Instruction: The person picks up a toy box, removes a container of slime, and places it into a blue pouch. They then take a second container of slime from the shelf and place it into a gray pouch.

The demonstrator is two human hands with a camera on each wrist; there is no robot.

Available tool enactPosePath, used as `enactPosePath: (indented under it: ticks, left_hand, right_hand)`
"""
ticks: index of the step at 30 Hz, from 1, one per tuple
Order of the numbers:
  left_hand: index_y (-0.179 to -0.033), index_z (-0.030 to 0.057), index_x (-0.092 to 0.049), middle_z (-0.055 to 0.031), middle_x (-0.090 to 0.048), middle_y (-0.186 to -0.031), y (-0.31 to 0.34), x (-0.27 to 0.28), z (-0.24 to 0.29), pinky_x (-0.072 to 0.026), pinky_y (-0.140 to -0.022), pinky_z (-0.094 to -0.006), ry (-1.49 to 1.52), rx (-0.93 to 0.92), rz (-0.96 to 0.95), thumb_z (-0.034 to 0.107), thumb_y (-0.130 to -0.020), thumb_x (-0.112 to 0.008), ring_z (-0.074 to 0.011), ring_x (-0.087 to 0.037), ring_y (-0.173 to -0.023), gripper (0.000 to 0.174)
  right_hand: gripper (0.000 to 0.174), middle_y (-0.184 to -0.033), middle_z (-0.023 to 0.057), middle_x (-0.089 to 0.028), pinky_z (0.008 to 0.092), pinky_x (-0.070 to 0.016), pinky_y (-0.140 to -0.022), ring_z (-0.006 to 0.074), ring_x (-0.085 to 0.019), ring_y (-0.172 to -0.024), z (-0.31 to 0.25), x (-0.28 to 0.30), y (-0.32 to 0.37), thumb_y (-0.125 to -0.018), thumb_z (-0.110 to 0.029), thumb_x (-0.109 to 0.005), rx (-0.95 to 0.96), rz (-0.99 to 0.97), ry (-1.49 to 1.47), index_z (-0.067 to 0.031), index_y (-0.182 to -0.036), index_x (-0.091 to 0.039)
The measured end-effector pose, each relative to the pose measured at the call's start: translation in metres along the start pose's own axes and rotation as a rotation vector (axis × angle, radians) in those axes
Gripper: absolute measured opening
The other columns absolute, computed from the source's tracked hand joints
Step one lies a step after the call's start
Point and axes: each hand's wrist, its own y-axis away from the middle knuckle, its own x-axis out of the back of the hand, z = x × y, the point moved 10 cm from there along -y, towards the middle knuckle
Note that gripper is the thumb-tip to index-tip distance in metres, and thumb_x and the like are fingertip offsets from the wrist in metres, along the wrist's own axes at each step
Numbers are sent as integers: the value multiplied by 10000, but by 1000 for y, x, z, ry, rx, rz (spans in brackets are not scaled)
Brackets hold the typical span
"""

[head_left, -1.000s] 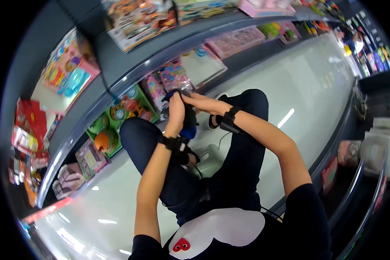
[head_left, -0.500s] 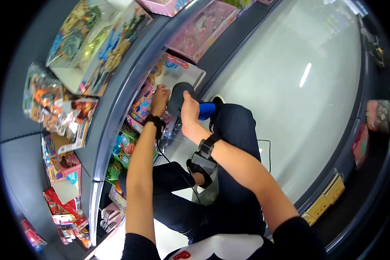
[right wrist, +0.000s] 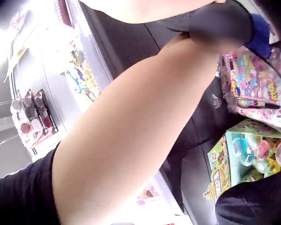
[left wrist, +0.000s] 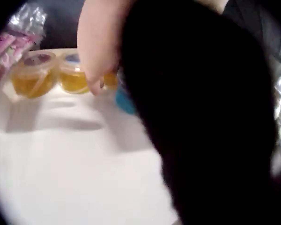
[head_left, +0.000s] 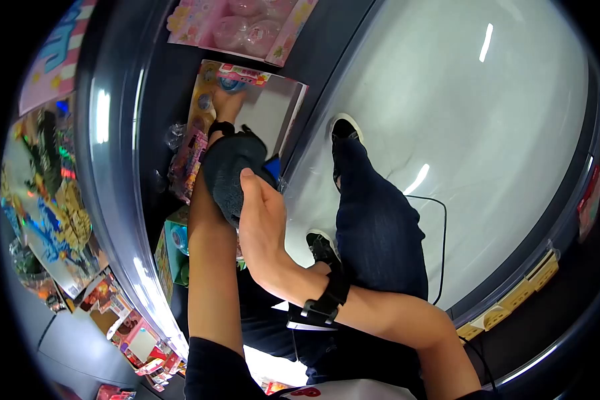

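My left hand (head_left: 229, 105) reaches into a white display box (head_left: 272, 112), right at a blue-lidded tub (head_left: 231, 83). In the left wrist view, a finger points down beside yellow tubs (left wrist: 74, 79) near a teal tub (left wrist: 125, 101); a large black shape hides much of that view, and I cannot tell whether the fingers grip a tub. My right hand (head_left: 263, 223) holds a dark grey cloth item (head_left: 230, 172) with a blue part (head_left: 272, 167), its thumb lying on the fabric. The cloth overlaps my left forearm in the head view.
A pink box of clear balls (head_left: 253, 30) sits farther along the lower shelf. Pink packets (right wrist: 255, 77) and a green box of tubs (right wrist: 225, 161) lie nearer. The shelf's rounded edge (head_left: 103, 133) runs along the left. A cable (head_left: 445, 227) crosses the floor beside my leg.
My left hand has moved forward from above the packets into the white box. My right hand has brought the grey cloth over toward the left forearm. The head view has turned and come closer.
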Motion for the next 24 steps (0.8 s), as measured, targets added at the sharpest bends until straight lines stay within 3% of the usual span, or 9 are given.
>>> enactPosePath:
  ticks: [4, 7, 11, 13, 16, 18, 21, 22, 24]
  left_hand:
    - [-1265, -19, -437, -274, -523, -1170, 6, 10, 15, -410, -976, -458, -189, 1, 227, 287, -554, -861, -418, -492, -1137, 882]
    - [-1255, -43, -430, -300, -477, -1230, -5, 3, 17, -406, -984, -455, -299, 87, 27, 337, -554, -863, -418, -482, -1154, 907]
    - [-1284, -41, -379, -300, -478, -1272, 28, 7, 38, -383, -1026, -461, -524, 56, 87, 362, -557, -869, -429, -438, -1233, 965]
    - [-1277, -38, -375, -270, -562, -1175, 44, 4, 38, -453, -954, -435, -565, 41, 59, 373, -547, -867, -420, -556, -1090, 971]
    - [-1236, -30, -421, -269, -616, -1079, 64, 22, 29, -479, -886, -430, -375, 138, 2, 369, -578, -851, -432, -600, -993, 881]
    - [-1214, -32, -444, -276, -626, -1065, 94, 39, 32, -480, -868, -432, -217, 213, 14, 359, -623, -829, -423, -606, -994, 807]
    - [-1246, -36, -429, -282, -625, -1082, 131, 61, 10, -478, -853, -426, 50, -18, 189, 377, -691, -790, -387, -615, -1008, 780]
    - [-1213, -42, -501, -252, -644, -1066, 159, 75, 25, -470, -862, -405, 261, 140, 169, 383, -735, -768, -335, -622, -1005, 693]
    - [-1099, -15, -639, -175, -668, -1074, 190, 100, 10, -450, -897, -391, 377, 247, 82, 394, -750, -769, -293, -611, -1029, 553]
  right_hand:
    - [452, -568, 147, -419, 405, -326, -561, 224, -376, -530, -3, 4, -2, -983, -324, -454, 76, 27, 52, 39, -716, -431]
    - [443, -566, 161, -436, 412, -334, -565, 257, -386, -527, -10, 12, -5, -979, -317, -458, 144, 68, 56, 40, -716, -439]
    - [437, -582, 177, -455, 412, -346, -576, 276, -409, -548, -20, 15, -5, -974, -314, -468, 241, 112, 55, 43, -723, -454]
    - [436, -571, 140, -408, 400, -342, -572, 191, -403, -557, -20, 17, -5, -965, -328, -471, 214, 126, -15, 31, -718, -451]
    - [443, -569, 88, -414, 377, -333, -562, 156, -388, -576, -22, 25, -4, -952, -339, -477, 166, 147, -41, 10, -681, -448]
    - [443, -637, 124, -501, 396, -373, -615, 201, -452, -629, -21, 31, -11, -938, -362, -483, 226, 197, -52, 30, -733, -503]
    - [454, -848, 195, -628, 402, -436, -763, 265, -590, -822, -19, 32, -13, -920, -391, -483, 266, 239, -26, 43, -913, -615]
    - [461, -948, 195, -656, 393, -444, -817, 273, -610, -923, -18, 27, -7, -908, -394, -490, 173, 182, 5, 33, -990, -641]
    - [457, -1006, 157, -673, 390, -447, -810, 253, -607, -910, -1, 11, -18, -880, -396, -514, 138, 28, 6, 25, -988, -654]
